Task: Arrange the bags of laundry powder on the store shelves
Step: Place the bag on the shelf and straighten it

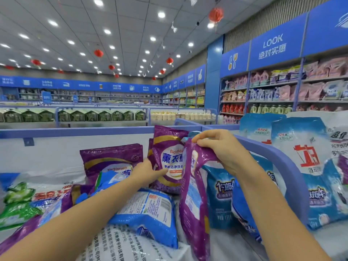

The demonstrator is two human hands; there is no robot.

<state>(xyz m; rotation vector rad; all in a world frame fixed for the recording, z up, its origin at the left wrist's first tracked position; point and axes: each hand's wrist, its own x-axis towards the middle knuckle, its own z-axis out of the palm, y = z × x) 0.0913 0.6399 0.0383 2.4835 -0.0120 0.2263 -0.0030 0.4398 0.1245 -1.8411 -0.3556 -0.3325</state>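
Item: purple bag [194, 194] of laundry powder, hung edge-on just left of the blue rail [288, 166], top edge pinched by the right hand [222, 149]. A second purple bag [169, 157] (upright, label facing) stood further left of the rail. The left hand [148, 172] rested straight-fingered against its front.

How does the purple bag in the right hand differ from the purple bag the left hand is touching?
The hanging bag dangles from the right hand, pinched at its top; the standing bag sits upright, the left hand touching its front. The hanging bag is turned nearly edge-on; the standing bag faces the camera, label readable. Both are purple.
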